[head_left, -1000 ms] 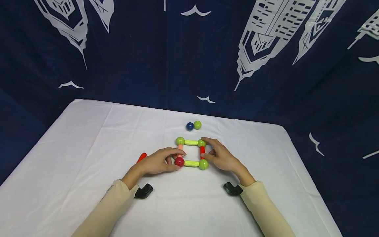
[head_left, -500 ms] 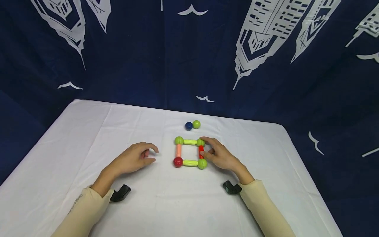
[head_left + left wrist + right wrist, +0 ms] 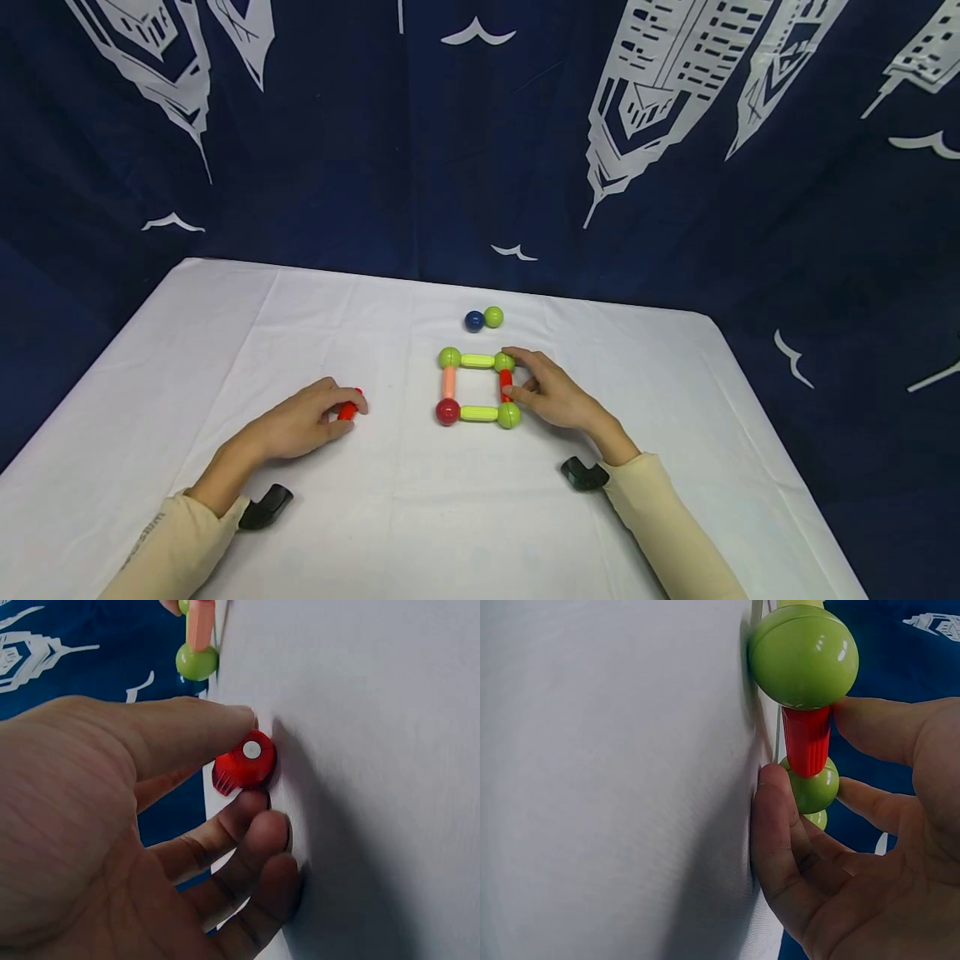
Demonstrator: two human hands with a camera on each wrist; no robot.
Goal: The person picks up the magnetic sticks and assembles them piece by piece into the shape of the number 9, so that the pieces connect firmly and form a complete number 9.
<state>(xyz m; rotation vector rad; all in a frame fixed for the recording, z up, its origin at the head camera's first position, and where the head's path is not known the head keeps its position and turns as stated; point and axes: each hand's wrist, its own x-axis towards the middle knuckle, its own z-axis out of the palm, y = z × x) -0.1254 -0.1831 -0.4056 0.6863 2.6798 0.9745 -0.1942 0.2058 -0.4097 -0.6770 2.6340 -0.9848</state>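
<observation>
On the white table, my left hand pinches a loose red magnetic rod between thumb and fingers. The left wrist view has this rod end-on, a pale dot on its end, the thumb against it. To the right lies a flat square of magnetic rods and balls. Its corners are a dark red ball and three green balls; a pink rod, two yellow-green rods and a red rod form the sides. My right hand holds the square's right side, thumb at the red rod, forefinger on the far green ball.
Behind the square, a blue ball and a green ball sit side by side, touching. A dark blue cloth printed with white buildings hangs beyond the table's far edge. Black wrist cameras jut from both sleeves.
My left hand has left the square's dark red corner, moved left and taken hold of the loose red rod. My right hand has stayed at the square's right side.
</observation>
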